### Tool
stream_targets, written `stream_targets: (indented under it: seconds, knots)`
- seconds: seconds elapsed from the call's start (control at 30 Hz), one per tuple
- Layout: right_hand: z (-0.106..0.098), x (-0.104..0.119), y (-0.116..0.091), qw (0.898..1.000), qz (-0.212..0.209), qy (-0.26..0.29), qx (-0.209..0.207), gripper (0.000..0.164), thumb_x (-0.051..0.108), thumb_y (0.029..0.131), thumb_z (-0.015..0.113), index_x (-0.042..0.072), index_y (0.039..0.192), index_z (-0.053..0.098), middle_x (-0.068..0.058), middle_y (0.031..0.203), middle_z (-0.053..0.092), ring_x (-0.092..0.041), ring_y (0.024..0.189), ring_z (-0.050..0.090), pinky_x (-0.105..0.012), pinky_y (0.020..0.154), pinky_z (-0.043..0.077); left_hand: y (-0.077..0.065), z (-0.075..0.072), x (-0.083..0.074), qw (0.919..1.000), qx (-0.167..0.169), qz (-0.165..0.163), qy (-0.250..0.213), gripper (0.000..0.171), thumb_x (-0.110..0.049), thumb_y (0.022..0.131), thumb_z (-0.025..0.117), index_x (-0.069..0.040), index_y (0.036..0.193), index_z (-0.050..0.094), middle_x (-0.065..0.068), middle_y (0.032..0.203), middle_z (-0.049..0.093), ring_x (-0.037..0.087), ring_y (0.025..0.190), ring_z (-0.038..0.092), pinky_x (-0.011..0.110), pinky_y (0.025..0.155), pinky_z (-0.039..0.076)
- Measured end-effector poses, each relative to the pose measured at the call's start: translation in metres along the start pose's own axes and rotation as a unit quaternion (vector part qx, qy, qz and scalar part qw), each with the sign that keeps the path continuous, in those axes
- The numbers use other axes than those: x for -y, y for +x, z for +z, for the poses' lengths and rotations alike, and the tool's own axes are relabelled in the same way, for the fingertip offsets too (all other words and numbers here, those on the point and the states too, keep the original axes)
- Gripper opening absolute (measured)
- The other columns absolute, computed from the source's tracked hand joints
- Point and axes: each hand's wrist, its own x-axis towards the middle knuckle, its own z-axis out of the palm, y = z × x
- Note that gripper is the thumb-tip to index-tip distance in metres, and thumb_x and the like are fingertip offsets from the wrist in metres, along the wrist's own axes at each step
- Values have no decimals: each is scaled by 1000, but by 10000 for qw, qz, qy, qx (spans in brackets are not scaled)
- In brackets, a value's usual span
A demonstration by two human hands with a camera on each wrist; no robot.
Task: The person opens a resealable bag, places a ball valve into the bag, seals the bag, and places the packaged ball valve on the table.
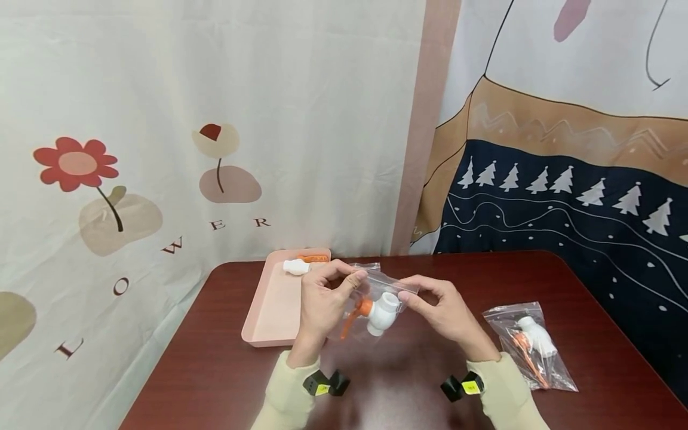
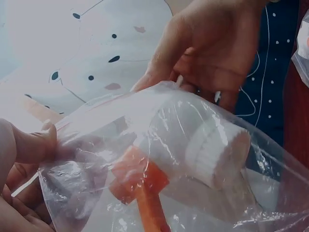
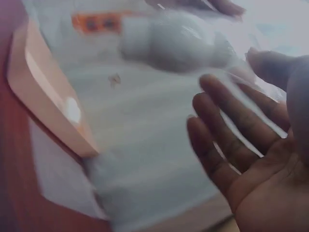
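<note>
Both hands hold up a clear zip bag (image 1: 384, 279) with a white plastic ball valve (image 1: 383, 315) inside. The valve's orange handle (image 1: 350, 318) points down and to the left. My left hand (image 1: 324, 298) pinches the bag's upper left edge between thumb and fingers. At the upper right edge, the thumb and forefinger of my right hand (image 1: 448, 307) pinch the film. The left wrist view shows the orange handle (image 2: 150, 203) and ribbed white valve end (image 2: 217, 154) through the film. In the right wrist view, the right hand's other fingers (image 3: 231, 140) stretch away from the bag.
A pink tray (image 1: 271, 304) stands behind the left hand, holding a white valve (image 1: 296, 267) and an orange handle (image 1: 313, 258). Another zip bag (image 1: 559, 373) with a white valve and orange handle lies at the right. Behind the table (image 1: 204, 370) hangs a printed curtain (image 1: 322, 119).
</note>
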Motion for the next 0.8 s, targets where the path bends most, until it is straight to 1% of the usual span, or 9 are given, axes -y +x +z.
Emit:
stream_targets:
  seconds: [0.1,0.23,0.33,0.43,0.47,0.57,0.63,0.7,0.8]
  knots:
    - [6,-3,-5,9993,212,209,-205,22,14,97,70,8,118,77,-2,113,78,-6,103,70,-23,86,58,1,1,2,9999,122,38,10,8,-8,87,80,-1,88,77,22,75,74,12,63,73,30,57,60]
    - [9,-3,-9,9966,528,317,-547,23,16,98,70,5,117,77,3,108,79,-6,100,71,-24,86,58,4,-2,6,9994,353,-36,23,8,-9,88,80,-1,90,78,20,78,75,11,68,74,28,62,60]
    - [7,-3,-10,9947,713,195,-709,24,18,97,71,4,116,77,5,105,78,-6,94,70,-24,83,59,3,-6,11,9980,566,-288,31,8,-9,88,80,-1,90,78,20,84,76,9,69,72,24,64,58]
    - [4,-4,-10,9928,889,181,-785,24,19,96,72,4,114,77,7,102,78,-5,89,69,-28,78,61,2,-8,17,9942,886,-609,23,11,-8,89,79,2,94,77,22,90,76,10,68,71,26,64,59]
    - [3,-4,-11,9921,943,199,-798,24,19,96,72,3,114,77,8,100,77,-5,87,69,-29,77,62,2,-9,19,9929,939,-733,75,12,-9,89,79,1,96,77,22,93,76,10,68,71,27,64,59]
    - [-1,-5,-11,9902,1109,264,-803,25,19,96,73,2,114,77,7,98,77,-6,84,69,-34,74,64,0,-11,24,9883,1139,-1005,119,17,-13,93,75,-1,104,76,23,94,75,13,67,72,35,65,63]
    - [-5,-4,-11,9888,1225,279,-804,26,20,96,73,2,115,76,5,98,77,-5,84,69,-35,73,64,-1,-13,26,9864,1148,-1169,139,19,-17,95,73,-3,107,76,23,93,75,21,70,74,40,67,63]
    - [-9,-4,-11,9872,1336,315,-815,27,19,97,72,0,116,75,0,99,76,-5,82,69,-34,71,64,-2,-17,30,9846,1146,-1316,142,22,-20,97,72,-3,110,74,23,91,75,27,73,75,44,70,63]
    - [-17,-4,-13,9842,1520,366,-825,31,19,98,71,-4,118,73,-7,102,76,-5,82,69,-33,69,64,-3,-24,38,9821,1165,-1415,432,23,-22,98,71,-3,110,74,20,90,76,33,81,76,42,73,64]
